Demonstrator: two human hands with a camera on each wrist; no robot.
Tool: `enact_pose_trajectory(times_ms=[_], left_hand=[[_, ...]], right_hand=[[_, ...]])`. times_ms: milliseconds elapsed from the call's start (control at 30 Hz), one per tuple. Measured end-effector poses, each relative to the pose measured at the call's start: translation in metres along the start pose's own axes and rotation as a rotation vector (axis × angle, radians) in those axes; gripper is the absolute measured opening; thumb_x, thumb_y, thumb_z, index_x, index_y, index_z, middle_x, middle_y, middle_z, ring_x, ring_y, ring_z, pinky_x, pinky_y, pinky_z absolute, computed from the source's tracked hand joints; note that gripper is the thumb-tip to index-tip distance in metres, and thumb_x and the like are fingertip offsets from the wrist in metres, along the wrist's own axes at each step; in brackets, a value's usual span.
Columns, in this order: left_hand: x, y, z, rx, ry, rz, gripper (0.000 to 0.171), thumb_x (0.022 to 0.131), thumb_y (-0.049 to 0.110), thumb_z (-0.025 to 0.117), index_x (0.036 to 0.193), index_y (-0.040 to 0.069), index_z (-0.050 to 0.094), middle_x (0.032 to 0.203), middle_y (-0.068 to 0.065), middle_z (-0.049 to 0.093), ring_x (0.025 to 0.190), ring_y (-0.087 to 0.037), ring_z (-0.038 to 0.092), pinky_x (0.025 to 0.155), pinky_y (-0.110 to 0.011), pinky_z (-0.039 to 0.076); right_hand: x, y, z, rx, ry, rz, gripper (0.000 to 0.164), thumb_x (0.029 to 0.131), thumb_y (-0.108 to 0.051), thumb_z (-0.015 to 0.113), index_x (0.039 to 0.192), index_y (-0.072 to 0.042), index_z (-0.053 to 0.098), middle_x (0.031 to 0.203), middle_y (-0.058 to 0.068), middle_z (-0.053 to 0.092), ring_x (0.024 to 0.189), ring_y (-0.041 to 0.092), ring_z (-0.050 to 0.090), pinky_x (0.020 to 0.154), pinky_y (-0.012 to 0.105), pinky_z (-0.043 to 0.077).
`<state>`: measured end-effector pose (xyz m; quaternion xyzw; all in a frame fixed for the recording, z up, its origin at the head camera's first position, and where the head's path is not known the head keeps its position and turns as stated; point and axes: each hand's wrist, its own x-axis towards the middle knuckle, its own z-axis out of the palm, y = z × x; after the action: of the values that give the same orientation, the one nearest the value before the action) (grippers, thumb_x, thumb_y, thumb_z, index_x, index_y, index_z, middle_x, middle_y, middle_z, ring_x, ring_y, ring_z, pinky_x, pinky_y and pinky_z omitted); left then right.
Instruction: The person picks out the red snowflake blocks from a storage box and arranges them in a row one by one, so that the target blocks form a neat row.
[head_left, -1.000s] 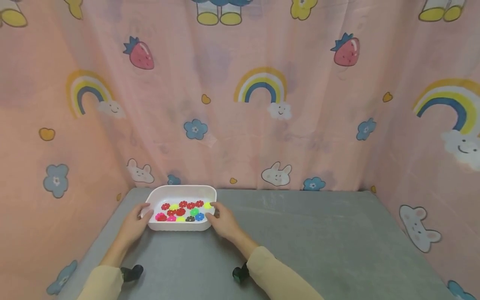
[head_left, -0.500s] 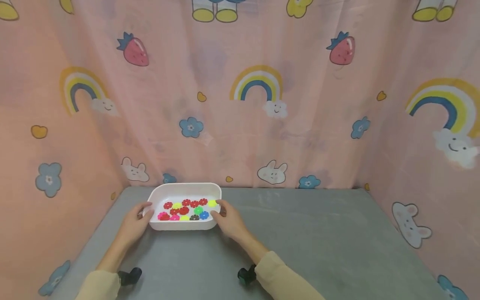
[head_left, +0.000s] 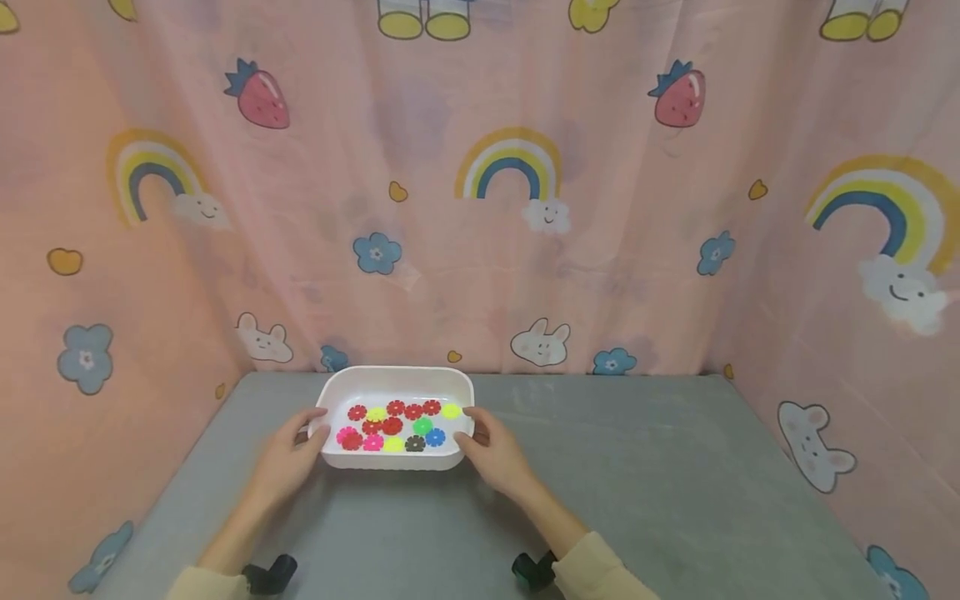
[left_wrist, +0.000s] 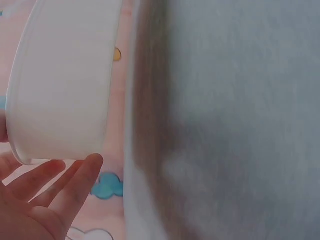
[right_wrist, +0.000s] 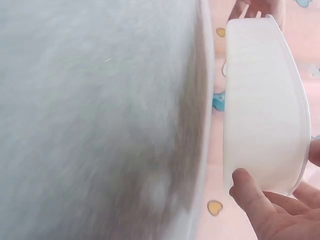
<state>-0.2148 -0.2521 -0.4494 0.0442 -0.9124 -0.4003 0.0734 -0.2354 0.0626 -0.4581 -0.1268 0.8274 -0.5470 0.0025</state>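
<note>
Both hands hold a white plastic tray [head_left: 393,461] with rounded corners, one at each short end. My left hand [head_left: 283,458] grips the left end, thumb at the rim and fingers under and along the side. At the right end, my right hand [head_left: 501,460] grips the same way. In the left wrist view fingertips [left_wrist: 93,161] press the outside of the tray [left_wrist: 62,85]. The right wrist view shows a gap between the tray's base and the table. Inside lie several flower-shaped plastic discs [head_left: 392,426], mostly red, with yellow, pink, green [head_left: 423,427], blue [head_left: 435,437] and black ones.
A grey cloth-covered table [head_left: 637,483] lies beneath the tray. Pink patterned curtain [head_left: 480,275] stands along its back and both sides. Dark wrist-worn devices [head_left: 272,575] show below each forearm, beside beige sleeves.
Both hands have carried the tray to the right and slightly nearer, with the discs still lying inside. The head view has shifted slightly.
</note>
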Motion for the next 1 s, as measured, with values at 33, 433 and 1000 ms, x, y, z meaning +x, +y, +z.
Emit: enact_pose_trajectory(times_ms=[33,433,1000], left_hand=[[-0.002,0.003,0.003,-0.005,0.003,0.005,0.051,0.104,0.037,0.054,0.148,0.011,0.048,0.156,-0.020,0.042,0.135,-0.046,0.048,0.099,-0.058,0.050],[-0.027,0.026,0.035,-0.102,-0.026,0.063,0.041,0.101,0.028,0.063,0.138,0.012,0.059,0.148,-0.017,0.053,0.126,-0.042,0.058,0.091,-0.051,0.057],[-0.052,0.049,0.064,-0.123,-0.099,0.066,0.031,0.095,0.015,0.068,0.126,0.011,0.066,0.138,-0.016,0.061,0.116,-0.039,0.065,0.086,-0.052,0.059]], right_hand=[[-0.003,0.001,-0.004,0.001,0.002,-0.003,0.049,0.100,-0.023,0.064,0.141,0.000,0.052,0.142,0.029,0.053,0.129,0.045,0.055,0.099,0.053,0.052],[-0.038,0.013,-0.046,-0.048,0.063,0.056,0.048,0.098,-0.020,0.068,0.140,-0.002,0.055,0.139,0.027,0.057,0.123,0.044,0.061,0.093,0.050,0.055],[-0.070,0.021,-0.086,-0.118,0.080,0.217,0.045,0.095,-0.019,0.072,0.136,-0.005,0.060,0.133,0.023,0.062,0.111,0.039,0.067,0.083,0.046,0.060]])
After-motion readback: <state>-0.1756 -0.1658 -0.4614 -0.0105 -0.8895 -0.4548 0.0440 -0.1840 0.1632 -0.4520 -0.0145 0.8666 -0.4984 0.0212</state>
